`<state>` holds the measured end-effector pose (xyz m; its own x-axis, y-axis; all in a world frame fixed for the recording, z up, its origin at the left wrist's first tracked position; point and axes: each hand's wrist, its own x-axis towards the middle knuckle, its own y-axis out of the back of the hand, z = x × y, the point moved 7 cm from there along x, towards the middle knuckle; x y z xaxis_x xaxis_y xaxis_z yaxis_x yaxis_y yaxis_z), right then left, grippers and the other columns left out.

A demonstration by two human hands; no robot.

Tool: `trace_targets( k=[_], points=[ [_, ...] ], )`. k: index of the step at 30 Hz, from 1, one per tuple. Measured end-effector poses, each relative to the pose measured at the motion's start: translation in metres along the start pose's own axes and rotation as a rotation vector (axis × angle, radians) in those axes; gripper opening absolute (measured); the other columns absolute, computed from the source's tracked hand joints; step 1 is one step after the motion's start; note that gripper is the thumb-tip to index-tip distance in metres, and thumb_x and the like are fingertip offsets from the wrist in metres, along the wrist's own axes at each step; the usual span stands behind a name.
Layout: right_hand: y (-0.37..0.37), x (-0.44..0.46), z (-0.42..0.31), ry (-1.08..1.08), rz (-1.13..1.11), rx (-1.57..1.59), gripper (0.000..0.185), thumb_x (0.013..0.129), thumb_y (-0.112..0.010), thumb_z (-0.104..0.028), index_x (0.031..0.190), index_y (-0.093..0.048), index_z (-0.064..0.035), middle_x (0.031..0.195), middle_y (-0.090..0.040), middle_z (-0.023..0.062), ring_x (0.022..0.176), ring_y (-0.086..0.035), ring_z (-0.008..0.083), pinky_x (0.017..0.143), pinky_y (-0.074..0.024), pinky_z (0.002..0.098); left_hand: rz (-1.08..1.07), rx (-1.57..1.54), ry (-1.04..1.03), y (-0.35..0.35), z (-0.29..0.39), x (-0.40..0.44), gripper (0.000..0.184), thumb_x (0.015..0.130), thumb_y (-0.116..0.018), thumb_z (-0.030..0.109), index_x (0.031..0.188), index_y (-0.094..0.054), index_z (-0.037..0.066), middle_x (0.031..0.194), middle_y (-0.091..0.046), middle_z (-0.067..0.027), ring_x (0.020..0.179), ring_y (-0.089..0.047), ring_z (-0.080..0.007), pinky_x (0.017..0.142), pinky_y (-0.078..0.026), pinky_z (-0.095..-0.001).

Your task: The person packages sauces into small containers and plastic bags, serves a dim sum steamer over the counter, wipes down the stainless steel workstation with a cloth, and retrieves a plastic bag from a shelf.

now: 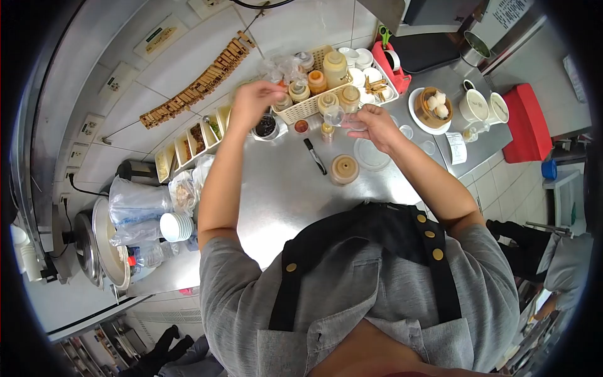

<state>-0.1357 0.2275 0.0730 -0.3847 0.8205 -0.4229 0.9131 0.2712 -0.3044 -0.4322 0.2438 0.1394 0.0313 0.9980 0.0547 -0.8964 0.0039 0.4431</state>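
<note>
My right hand (375,127) has its fingers closed on a small clear plastic cup (335,117), in front of the squeeze bottles. My left hand (256,100) is raised at the left end of a cream basket (300,113), above a container of dark contents (266,127). Its fingers point right and blur, so whether they grip anything does not show. Sauce bottles with pale and orange contents (317,81) fill the basket. On the steel counter (276,182) stand a capped squeeze bottle (344,169), a black marker (315,157) and a little jar (327,132).
To the right, a bamboo steamer with buns (433,108) rests on a white plate, near paper cups (474,105) and a receipt (456,148). Topping trays (191,141), plastic bags (139,201) and stacked white bowls (177,227) line the left. Other people (562,264) stand behind.
</note>
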Motion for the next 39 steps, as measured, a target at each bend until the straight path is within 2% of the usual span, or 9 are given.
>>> trace_targets(
  k=[3,8,20,24,27,29,32,35,39],
  points=[
    [-0.002,-0.003,-0.002,0.001,-0.021,0.012,0.018,0.095,-0.059,-0.014,0.105,-0.057,0.0008,0.116,-0.068,0.0160,0.104,-0.071,0.0271,0.085,-0.0612,0.0384,-0.143,0.235,-0.114,-0.068,0.067,-0.006,0.016,0.085,-0.077,0.011,0.097,-0.075,0.001,0.085,-0.075,-0.0087,0.079,-0.070,-0.0137,0.073,-0.054,-0.0282],
    [0.013,-0.005,-0.001,-0.006,-0.043,0.148,0.021,0.094,-0.057,-0.012,0.109,-0.056,0.0022,0.114,-0.065,0.0188,0.103,-0.071,0.0306,0.085,-0.0619,0.0397,-0.188,0.632,-0.117,-0.120,0.119,-0.014,0.015,0.088,-0.073,0.014,0.100,-0.076,0.007,0.091,-0.074,-0.0148,0.078,-0.072,-0.0258,0.074,-0.055,-0.0379],
    [0.045,-0.025,-0.026,0.024,-0.106,0.226,0.021,0.092,-0.056,-0.010,0.109,-0.058,0.0026,0.111,-0.066,0.0188,0.101,-0.071,0.0320,0.085,-0.0618,0.0405,-0.111,0.620,-0.435,-0.164,0.150,-0.007,0.011,0.080,-0.076,0.009,0.091,-0.075,0.004,0.089,-0.071,-0.0129,0.082,-0.069,-0.0296,0.075,-0.053,-0.0389],
    [0.058,-0.025,-0.031,0.034,-0.093,0.227,0.019,0.092,-0.055,-0.010,0.106,-0.059,0.0021,0.110,-0.067,0.0188,0.101,-0.071,0.0314,0.086,-0.0614,0.0403,-0.164,0.586,-0.392,-0.176,0.153,-0.002,0.014,0.077,-0.080,0.012,0.086,-0.074,0.002,0.089,-0.070,-0.0129,0.082,-0.068,-0.0273,0.075,-0.053,-0.0396],
    [0.073,-0.021,-0.031,0.033,-0.087,0.238,0.017,0.092,-0.055,-0.009,0.105,-0.059,0.0016,0.112,-0.067,0.0192,0.103,-0.071,0.0309,0.086,-0.0608,0.0406,-0.235,0.496,-0.045,-0.169,0.138,0.019,0.018,0.075,-0.081,0.015,0.089,-0.074,0.005,0.103,-0.071,-0.0155,0.095,-0.069,-0.0288,0.079,-0.052,-0.0398],
    [0.083,-0.024,-0.033,0.043,-0.060,0.236,0.017,0.093,-0.054,-0.009,0.105,-0.059,0.0014,0.116,-0.067,0.0194,0.105,-0.070,0.0306,0.087,-0.0600,0.0414,0.121,0.459,-0.241,-0.138,0.116,0.061,0.040,0.072,-0.086,0.026,0.104,-0.072,0.008,0.113,-0.070,-0.0137,0.103,-0.066,-0.0295,0.087,-0.051,-0.0422],
    [0.098,-0.030,-0.033,0.032,-0.047,0.226,0.018,0.093,-0.054,-0.010,0.106,-0.058,0.0016,0.119,-0.067,0.0192,0.107,-0.070,0.0304,0.088,-0.0592,0.0414,0.278,0.794,-0.072,-0.123,0.072,0.102,0.072,0.063,-0.091,0.039,0.124,-0.065,0.013,0.120,-0.069,-0.0142,0.115,-0.064,-0.0291,0.091,-0.049,-0.0390],
    [0.111,-0.048,-0.041,0.024,0.030,0.251,0.018,0.093,-0.054,-0.010,0.106,-0.058,0.0017,0.119,-0.068,0.0188,0.107,-0.070,0.0305,0.088,-0.0592,0.0404,0.032,0.847,0.242,-0.138,0.021,0.128,0.091,0.053,-0.092,0.052,0.131,-0.062,0.017,0.127,-0.068,-0.0109,0.122,-0.060,-0.0298,0.101,-0.044,-0.0441],
    [0.149,-0.046,-0.029,0.043,0.039,0.247,0.017,0.093,-0.058,-0.011,0.103,-0.057,0.0021,0.118,-0.068,0.0204,0.106,-0.070,0.0307,0.087,-0.0595,0.0398,0.112,0.811,0.101,-0.149,0.019,0.124,0.088,0.053,-0.089,0.057,0.128,-0.064,0.018,0.123,-0.071,-0.0069,0.119,-0.063,-0.0293,0.103,-0.044,-0.0451]
  ],
)
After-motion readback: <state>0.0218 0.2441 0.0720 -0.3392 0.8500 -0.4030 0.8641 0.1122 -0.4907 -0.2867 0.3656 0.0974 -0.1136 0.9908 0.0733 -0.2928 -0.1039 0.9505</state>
